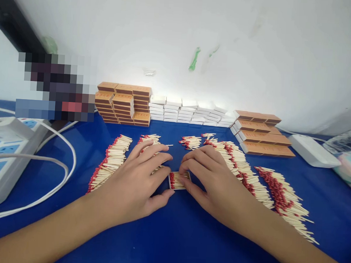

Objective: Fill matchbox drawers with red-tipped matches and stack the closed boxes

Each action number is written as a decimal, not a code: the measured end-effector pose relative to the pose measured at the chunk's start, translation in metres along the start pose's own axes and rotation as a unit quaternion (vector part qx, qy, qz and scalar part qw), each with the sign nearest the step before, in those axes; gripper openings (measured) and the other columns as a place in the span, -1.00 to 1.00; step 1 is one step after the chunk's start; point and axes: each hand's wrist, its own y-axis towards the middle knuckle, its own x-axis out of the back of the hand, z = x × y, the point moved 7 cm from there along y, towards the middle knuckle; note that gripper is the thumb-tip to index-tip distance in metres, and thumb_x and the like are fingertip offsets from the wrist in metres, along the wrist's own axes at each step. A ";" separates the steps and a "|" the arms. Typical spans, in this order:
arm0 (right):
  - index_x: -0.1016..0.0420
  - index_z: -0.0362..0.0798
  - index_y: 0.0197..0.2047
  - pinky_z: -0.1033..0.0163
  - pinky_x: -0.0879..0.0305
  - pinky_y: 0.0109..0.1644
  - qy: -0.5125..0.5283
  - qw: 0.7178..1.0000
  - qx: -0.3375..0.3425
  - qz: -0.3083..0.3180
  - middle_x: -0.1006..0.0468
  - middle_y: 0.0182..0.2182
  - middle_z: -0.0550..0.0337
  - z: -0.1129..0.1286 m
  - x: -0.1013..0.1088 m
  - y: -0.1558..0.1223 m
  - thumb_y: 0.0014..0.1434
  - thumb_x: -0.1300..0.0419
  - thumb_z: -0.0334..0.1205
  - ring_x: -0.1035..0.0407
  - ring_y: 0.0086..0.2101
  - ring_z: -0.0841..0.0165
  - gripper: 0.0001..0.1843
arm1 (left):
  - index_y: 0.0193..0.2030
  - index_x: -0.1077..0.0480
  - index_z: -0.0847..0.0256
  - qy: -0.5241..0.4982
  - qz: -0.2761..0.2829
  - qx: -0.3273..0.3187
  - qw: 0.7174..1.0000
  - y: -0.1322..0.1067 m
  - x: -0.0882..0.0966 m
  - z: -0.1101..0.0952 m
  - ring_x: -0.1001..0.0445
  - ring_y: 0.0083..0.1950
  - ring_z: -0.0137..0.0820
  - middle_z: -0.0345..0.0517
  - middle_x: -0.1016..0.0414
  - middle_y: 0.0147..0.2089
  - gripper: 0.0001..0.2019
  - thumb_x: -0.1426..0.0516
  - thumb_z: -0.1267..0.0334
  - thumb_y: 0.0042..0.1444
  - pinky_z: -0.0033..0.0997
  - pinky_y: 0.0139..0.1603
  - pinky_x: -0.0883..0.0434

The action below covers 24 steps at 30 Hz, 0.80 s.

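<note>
A small white matchbox tray [178, 181] filled with red-tipped matches lies on the blue table [169, 234], between my two hands. My left hand [136, 180] rests palm down at its left side, with the thumb and fingertips touching it. My right hand [212, 177] covers its right side, fingers curled onto the tray's edge and thumb below it. Loose matches lie in rows around the hands: a row at the left [109, 163], small heaps behind [191, 141], and long rows at the right [281, 197].
Brown matchbox sleeves are stacked at the back left [122, 103] and back right [260, 132], with white inner trays [188, 110] between them against the white wall. A white power strip [1, 156] with cables sits at the left. A white adapter [312, 151] lies at the right.
</note>
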 end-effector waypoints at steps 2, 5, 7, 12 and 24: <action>-0.48 0.00 -0.09 -0.07 -0.43 0.13 -0.001 1.000 -0.006 -0.004 -0.62 -0.10 0.05 0.000 0.001 0.001 0.50 -0.19 -0.38 -0.38 -0.04 0.15 -0.90 | -0.07 -0.60 0.26 0.000 -0.004 0.000 1.000 0.000 0.000 0.000 -0.45 0.45 0.06 0.12 -0.65 0.20 -0.79 -0.25 0.15 0.42 0.29 0.59 -0.28; -0.48 -0.01 -0.08 -0.06 -0.42 0.16 -0.003 1.000 -0.005 -0.015 -0.62 -0.10 0.06 -0.001 0.004 0.002 0.49 -0.21 -0.39 -0.39 -0.02 0.15 -0.91 | -0.04 -0.60 0.27 -0.002 -0.007 0.000 1.000 -0.001 0.000 0.001 -0.44 0.46 0.05 0.11 -0.65 0.19 -0.79 -0.25 0.14 0.43 0.29 0.60 -0.26; -0.48 -0.01 -0.08 -0.05 -0.41 0.17 -0.006 1.000 -0.003 -0.021 -0.62 -0.10 0.07 -0.003 0.007 0.002 0.48 -0.22 -0.40 -0.40 -0.02 0.15 -0.90 | -0.01 -0.60 0.26 -0.003 -0.008 0.000 1.000 -0.002 -0.001 0.001 -0.44 0.46 0.05 0.12 -0.64 0.20 -0.78 -0.25 0.14 0.43 0.30 0.59 -0.26; -0.50 0.00 -0.12 -0.05 -0.42 0.17 -0.004 1.000 0.004 -0.012 -0.63 -0.13 0.08 -0.009 0.008 0.003 0.46 -0.22 -0.44 -0.40 -0.04 0.15 -0.86 | 0.00 -0.60 0.23 -0.020 -0.009 0.006 1.000 -0.001 0.000 0.002 -0.44 0.46 0.04 0.09 -0.65 0.19 -0.80 -0.28 0.16 0.40 0.30 0.57 -0.30; -0.56 -0.02 -0.10 -0.08 -0.39 0.17 0.009 1.000 0.002 0.000 -0.64 -0.14 0.07 -0.016 0.010 0.003 0.48 -0.23 -0.37 -0.41 -0.05 0.15 -0.90 | 0.01 -0.61 0.20 -0.020 -0.008 0.009 1.000 -0.002 -0.001 0.003 -0.41 0.48 0.03 0.07 -0.64 0.21 -0.80 -0.27 0.13 0.41 0.30 0.58 -0.28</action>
